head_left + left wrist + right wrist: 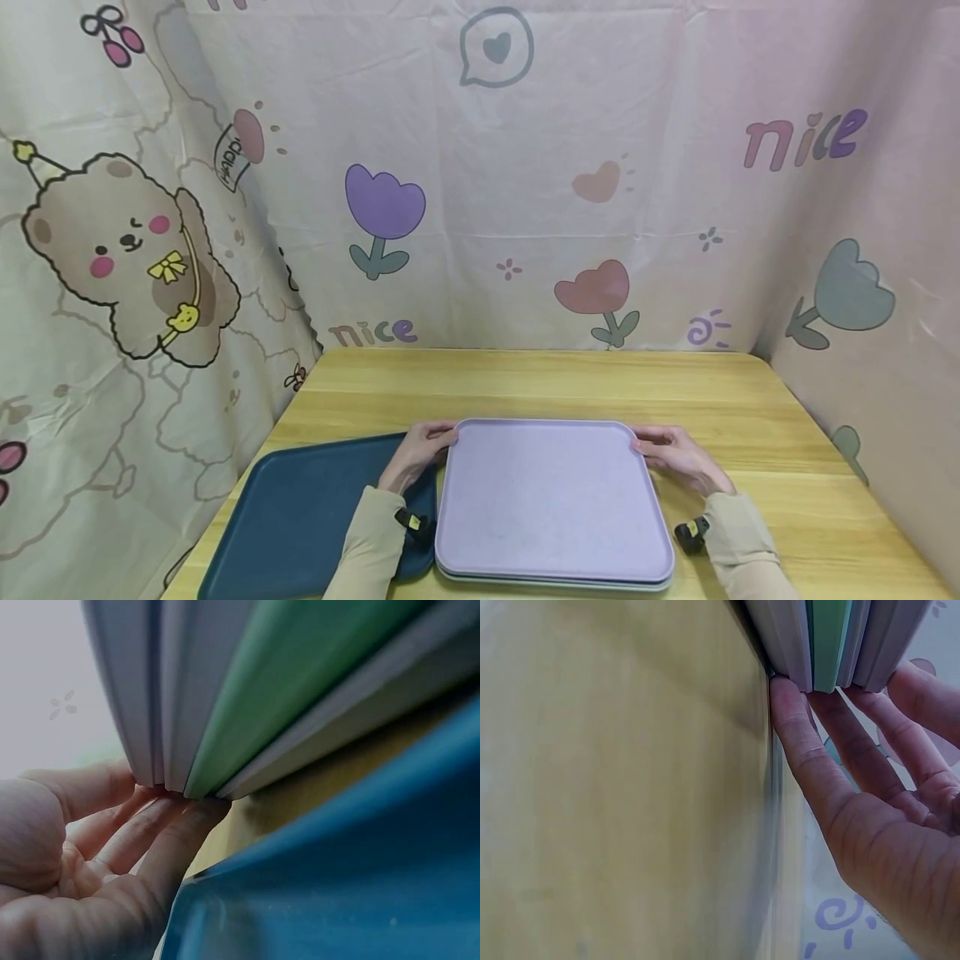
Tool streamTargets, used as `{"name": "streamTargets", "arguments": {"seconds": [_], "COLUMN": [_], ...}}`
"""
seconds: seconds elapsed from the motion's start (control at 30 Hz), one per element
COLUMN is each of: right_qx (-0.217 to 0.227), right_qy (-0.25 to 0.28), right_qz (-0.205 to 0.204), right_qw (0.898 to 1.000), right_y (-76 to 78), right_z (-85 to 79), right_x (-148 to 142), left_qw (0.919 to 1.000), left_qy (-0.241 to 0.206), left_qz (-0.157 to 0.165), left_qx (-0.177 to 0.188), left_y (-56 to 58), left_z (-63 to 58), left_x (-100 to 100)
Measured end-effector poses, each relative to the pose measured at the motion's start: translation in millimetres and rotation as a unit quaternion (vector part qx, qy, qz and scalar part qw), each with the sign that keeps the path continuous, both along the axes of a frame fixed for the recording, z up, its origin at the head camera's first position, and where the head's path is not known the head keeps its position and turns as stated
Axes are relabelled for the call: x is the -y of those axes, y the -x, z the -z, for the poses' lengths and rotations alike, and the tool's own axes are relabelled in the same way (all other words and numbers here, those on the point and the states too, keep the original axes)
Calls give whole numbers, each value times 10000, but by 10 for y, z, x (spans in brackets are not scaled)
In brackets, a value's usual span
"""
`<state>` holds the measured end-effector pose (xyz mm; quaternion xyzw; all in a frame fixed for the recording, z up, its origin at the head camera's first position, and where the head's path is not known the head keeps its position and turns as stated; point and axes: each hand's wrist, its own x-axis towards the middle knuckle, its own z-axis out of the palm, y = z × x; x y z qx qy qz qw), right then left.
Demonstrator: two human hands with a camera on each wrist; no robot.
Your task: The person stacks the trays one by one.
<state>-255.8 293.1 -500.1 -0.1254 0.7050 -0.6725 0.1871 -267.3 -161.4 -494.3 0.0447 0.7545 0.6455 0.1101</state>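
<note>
A stack of rectangular trays [551, 500] lies in front of me, with a lavender tray on top. A green tray [292, 667] shows between paler ones in the left wrist view. My left hand [420, 454] holds the stack at its far left corner, thumb at the top rim and other fingertips along the layered edges. At the far right corner my right hand [686, 458] holds it likewise. Its fingers [810, 742] span the tray edges, the lowest finger close to the tabletop. Under my left forearm lies a dark blue tray [300, 517], left of the stack.
The wooden table [525, 383] carries both the stack and the blue tray, which lie side by side. A printed curtain [480, 167] hangs behind the table's far edge and along both sides. A black wrist camera [692, 535] sits on my right sleeve.
</note>
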Motion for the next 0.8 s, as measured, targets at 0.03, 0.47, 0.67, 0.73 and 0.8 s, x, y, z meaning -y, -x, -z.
{"name": "streamTargets", "arguments": {"seconds": [0.03,0.47,0.67,0.73,0.8], "right_qx": [-22,-13,-34,-12,6], "right_qy": [0,-404,-443,-412,-383], "right_qz": [-19,202,189,181,161], "right_qw": [10000,9990,9988,9990,9991], "right_y": [-4,-38,-51,-53,-52], "right_z": [-4,-4,-9,-10,-7], "right_x": [5,-5,14,18,16], "left_qw": [10000,9999,9998,9997,9997], "left_qy": [-7,-66,-96,-107,-116], "left_qz": [5,139,182,194,205], "left_qx": [-4,49,76,73,61], "left_y": [0,1,-1,1,4], "left_z": [0,-9,-2,5,11], "left_x": [2,14,24,28,31]}}
